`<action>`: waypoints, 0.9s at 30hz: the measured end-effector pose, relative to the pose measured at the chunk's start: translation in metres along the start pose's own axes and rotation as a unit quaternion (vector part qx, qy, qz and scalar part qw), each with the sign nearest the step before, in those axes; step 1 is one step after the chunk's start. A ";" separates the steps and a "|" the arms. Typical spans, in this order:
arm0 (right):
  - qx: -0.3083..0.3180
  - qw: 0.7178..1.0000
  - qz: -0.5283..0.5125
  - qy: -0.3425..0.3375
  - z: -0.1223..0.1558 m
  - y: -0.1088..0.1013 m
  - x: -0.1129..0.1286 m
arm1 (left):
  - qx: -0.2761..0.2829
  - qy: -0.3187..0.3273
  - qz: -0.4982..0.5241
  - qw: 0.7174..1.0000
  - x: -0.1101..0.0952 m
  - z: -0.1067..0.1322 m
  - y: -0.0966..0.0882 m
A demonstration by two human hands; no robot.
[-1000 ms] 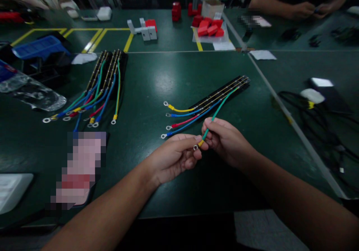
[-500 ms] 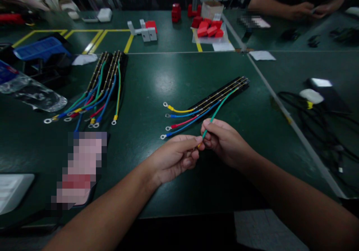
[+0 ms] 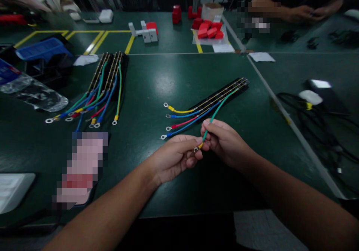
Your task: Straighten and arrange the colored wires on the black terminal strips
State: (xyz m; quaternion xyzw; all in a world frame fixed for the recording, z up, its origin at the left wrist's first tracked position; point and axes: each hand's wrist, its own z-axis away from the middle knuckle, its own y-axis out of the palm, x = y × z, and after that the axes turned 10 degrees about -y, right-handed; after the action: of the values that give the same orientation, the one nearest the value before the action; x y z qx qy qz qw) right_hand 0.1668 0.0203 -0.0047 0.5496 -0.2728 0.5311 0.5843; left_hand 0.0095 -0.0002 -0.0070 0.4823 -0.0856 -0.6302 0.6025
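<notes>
A black strip assembly [image 3: 218,96] with gold bars lies slanted on the dark green table. From it run a yellow wire [image 3: 182,111], a red wire [image 3: 185,122], two blue wires and a green wire [image 3: 216,111], the loose ends carrying ring terminals. My right hand [image 3: 224,137] pinches the green wire near its end between thumb and fingers. My left hand [image 3: 179,154] is closed on the same wire's end, thumb against the yellow sleeve of its ring terminal [image 3: 196,149], which shows over the fingers.
Similar wired strips [image 3: 112,71] lie at the left, near a plastic bottle [image 3: 36,90], a blue tray [image 3: 42,49] and a blurred-out phone [image 3: 84,165]. Red blocks [image 3: 210,30] and grey parts [image 3: 148,34] sit at the back. Black cables [image 3: 311,120] lie right; another person's hands [image 3: 311,12] show beyond.
The green wire's ring terminal has come into view above my left fingers, where it was mostly hidden. Both hands stay in nearly the same place.
</notes>
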 end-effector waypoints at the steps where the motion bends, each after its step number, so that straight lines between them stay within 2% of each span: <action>1: -0.001 1.000 0.000 -0.001 0.000 0.000 0.000 | -0.002 -0.001 0.004 1.000 0.000 0.000 0.000; 6: -0.010 1.000 0.000 -0.003 0.000 0.000 -0.002 | 0.004 -0.006 0.025 1.000 0.001 -0.001 0.000; 12: -0.024 0.999 -0.009 -0.025 -0.002 0.004 -0.006 | -0.009 0.004 0.001 1.000 0.001 0.000 -0.002; 20: 0.008 0.995 -0.089 -0.052 -0.003 0.007 -0.015 | -0.009 0.004 -0.017 1.000 0.000 0.000 -0.001; 27: -0.048 0.993 -0.063 -0.085 -0.005 0.014 -0.018 | -0.003 0.012 -0.011 1.000 0.000 -0.002 -0.002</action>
State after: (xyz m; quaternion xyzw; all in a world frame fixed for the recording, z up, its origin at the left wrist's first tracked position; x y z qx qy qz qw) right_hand 0.1473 0.0166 -0.0174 0.5802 -0.3120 0.4307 0.6168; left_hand 0.0100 0.0010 -0.0093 0.4891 -0.0713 -0.6309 0.5981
